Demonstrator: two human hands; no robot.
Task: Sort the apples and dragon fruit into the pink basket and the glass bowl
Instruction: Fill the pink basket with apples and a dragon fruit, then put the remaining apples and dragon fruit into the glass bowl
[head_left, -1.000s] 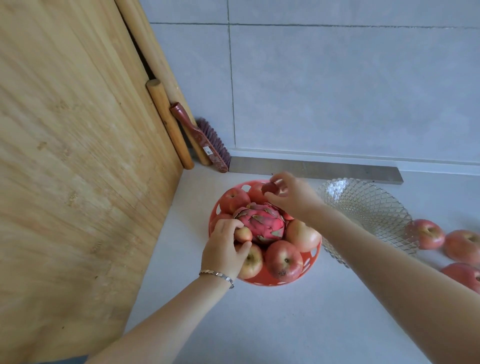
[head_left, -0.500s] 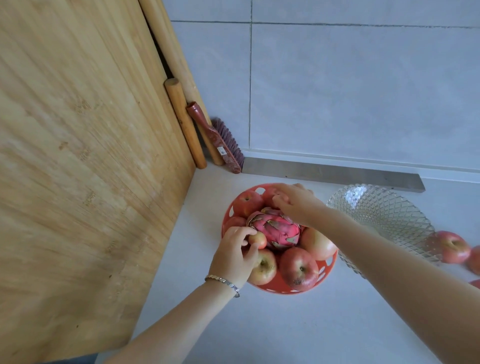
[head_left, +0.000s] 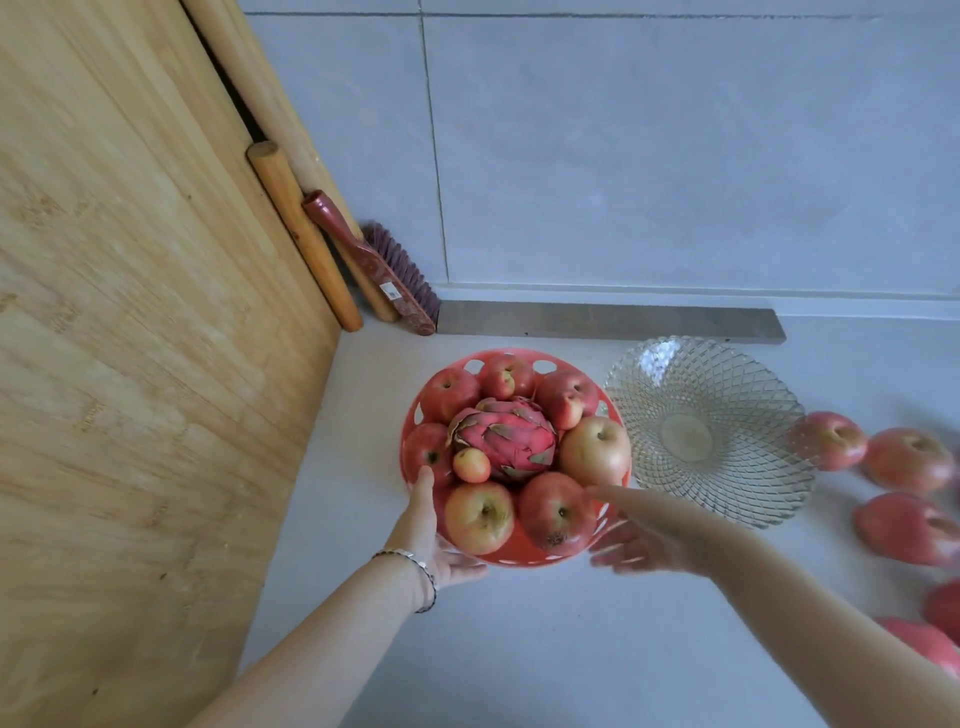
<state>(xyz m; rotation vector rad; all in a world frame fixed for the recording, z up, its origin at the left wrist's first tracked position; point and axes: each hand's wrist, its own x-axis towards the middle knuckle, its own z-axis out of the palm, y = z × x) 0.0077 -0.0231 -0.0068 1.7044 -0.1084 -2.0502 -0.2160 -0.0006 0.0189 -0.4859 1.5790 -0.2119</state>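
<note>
The pink basket (head_left: 522, 557) stands on the white counter, piled with several apples (head_left: 478, 517) around one dragon fruit (head_left: 506, 439). To its right and touching it is the glass bowl (head_left: 727, 395), with nothing in it. My left hand (head_left: 431, 535) grips the basket's near-left wall, thumb up along the side and fingers underneath. Blurred and with spread fingers, my right hand (head_left: 649, 540) is at the basket's near-right wall and holds nothing. Several loose apples (head_left: 906, 460) lie on the counter right of the bowl.
A large wooden board (head_left: 130, 364) stands upright on the left. Wooden rolling pins (head_left: 306, 239) and a red brush (head_left: 384, 270) lean in the corner behind the basket. A grey metal strip (head_left: 608, 321) lies along the tiled wall.
Both hands have come off the fruit on top of the pile and dropped to the basket's near sides. The small fruits they touched now rest in the basket.
</note>
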